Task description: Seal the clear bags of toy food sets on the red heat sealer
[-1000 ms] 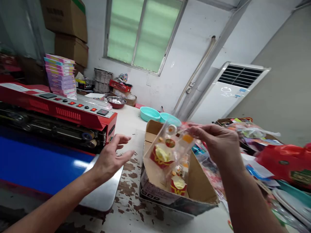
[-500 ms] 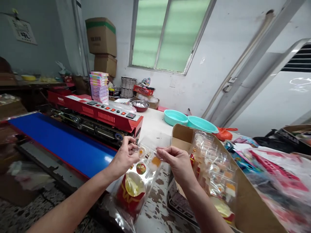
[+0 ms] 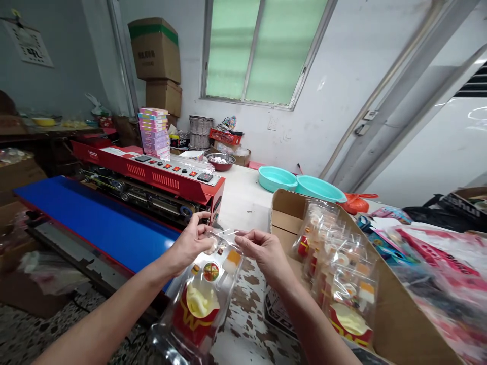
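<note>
Between my hands hangs a clear plastic bag (image 3: 224, 284) with small toy food pieces and a red carton with a yellow W and a pale yellow filling. My left hand (image 3: 189, 246) pinches its upper left edge, close to the red sealing machine's near end. At the upper right corner my right hand (image 3: 262, 253) pinches the film between thumb and fingers. The bag tilts, its lower end toward me. To the right, a cardboard box (image 3: 399, 309) holds several similar filled bags (image 3: 348, 289) standing in a row.
A red sealing machine (image 3: 182, 182) with a blue conveyor belt (image 3: 95, 218) stands at left. Two turquoise basins (image 3: 321, 188) sit behind the box, beside an orange plastic bag (image 3: 357, 203). Stacked pink and purple boxes (image 3: 154, 134) rise behind the machine. Plastic packaging (image 3: 449, 268) lies at far right.
Both hands and the bag have shifted slightly left and toward me. The bag's front now faces me more plainly. Both hands still pinch its top.
</note>
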Available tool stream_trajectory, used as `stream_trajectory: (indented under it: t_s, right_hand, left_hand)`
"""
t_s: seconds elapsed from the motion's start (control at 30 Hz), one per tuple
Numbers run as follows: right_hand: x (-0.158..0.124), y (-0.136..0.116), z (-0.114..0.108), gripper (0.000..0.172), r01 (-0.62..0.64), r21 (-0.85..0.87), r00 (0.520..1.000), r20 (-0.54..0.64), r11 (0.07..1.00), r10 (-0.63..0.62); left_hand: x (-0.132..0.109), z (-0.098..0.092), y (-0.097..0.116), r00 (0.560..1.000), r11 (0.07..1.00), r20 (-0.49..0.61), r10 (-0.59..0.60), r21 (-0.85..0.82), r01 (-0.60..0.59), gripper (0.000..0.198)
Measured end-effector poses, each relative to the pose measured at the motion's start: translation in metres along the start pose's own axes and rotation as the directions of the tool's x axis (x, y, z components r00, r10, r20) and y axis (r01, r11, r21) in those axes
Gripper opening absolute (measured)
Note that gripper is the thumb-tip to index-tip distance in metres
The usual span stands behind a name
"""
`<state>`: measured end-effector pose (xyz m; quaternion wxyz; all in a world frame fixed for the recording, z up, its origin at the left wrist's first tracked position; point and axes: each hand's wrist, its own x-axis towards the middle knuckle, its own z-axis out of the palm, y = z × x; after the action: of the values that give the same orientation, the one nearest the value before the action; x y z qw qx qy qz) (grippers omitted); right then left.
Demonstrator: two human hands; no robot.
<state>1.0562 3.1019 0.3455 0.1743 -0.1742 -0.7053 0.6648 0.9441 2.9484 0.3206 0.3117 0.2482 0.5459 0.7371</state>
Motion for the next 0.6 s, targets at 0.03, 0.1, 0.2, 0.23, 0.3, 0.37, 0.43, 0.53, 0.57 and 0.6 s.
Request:
stream_trajectory:
  t_s: [0.03, 0.1, 0.2, 0.23, 0.3, 0.37, 0.43, 0.53, 0.57, 0.6]
  right_hand:
    - [0.002, 0.000, 0.000, 0.036, -0.041, 0.010, 0.999, 0.024, 0.999, 0.041]
    - [0.006, 0.001, 0.000, 0.038, -0.114, 0.032, 0.992, 0.051, 0.993, 0.112]
    - [0.011, 0.006, 0.003, 0.038, -0.118, 0.037, 0.992, 0.045, 0.992, 0.116]
    - [0.012, 0.009, 0.004, 0.038, -0.110, 0.033, 0.993, 0.041, 0.993, 0.109]
    - [0.015, 0.015, 0.006, 0.037, -0.116, 0.027, 0.993, 0.037, 0.993, 0.115]
    - [0.018, 0.021, 0.006, 0.037, -0.144, 0.036, 0.989, 0.040, 0.989, 0.142]
    - [0.021, 0.026, 0.008, 0.038, -0.165, 0.045, 0.986, 0.036, 0.985, 0.163]
    - [0.025, 0.033, 0.013, 0.036, -0.166, 0.054, 0.986, 0.007, 0.985, 0.166]
    - [0.027, 0.035, 0.016, 0.035, -0.162, 0.060, 0.987, -0.005, 0.985, 0.163]
    - [0.029, 0.037, 0.019, 0.034, -0.159, 0.070, 0.987, -0.015, 0.985, 0.160]
  left_hand:
    - [0.001, -0.002, 0.001, 0.999, 0.999, -0.007, -0.036, -0.028, 0.035, 0.065]
    - [0.004, -0.007, 0.001, 0.989, 0.988, -0.010, -0.144, -0.062, 0.143, 0.057]
    - [0.012, -0.015, -0.001, 0.963, 0.962, -0.019, -0.270, -0.037, 0.269, 0.039]
    - [0.015, -0.018, -0.002, 0.958, 0.959, -0.037, -0.283, -0.026, 0.282, 0.036]
    - [0.018, -0.021, -0.004, 0.951, 0.955, -0.098, -0.295, -0.018, 0.294, 0.032]
    - [0.019, -0.023, -0.007, 0.942, 0.957, -0.168, -0.291, -0.028, 0.290, 0.033]
    - [0.020, -0.022, -0.012, 0.938, 0.965, -0.231, -0.260, -0.039, 0.258, 0.034]
    - [0.025, -0.022, -0.022, 0.931, 0.985, -0.324, -0.169, -0.036, 0.167, 0.031]
    - [0.028, -0.023, -0.026, 0.927, 0.988, -0.345, -0.150, -0.031, 0.148, 0.030]
    - [0.031, -0.025, -0.030, 0.923, 0.990, -0.358, -0.142, -0.027, 0.141, 0.029]
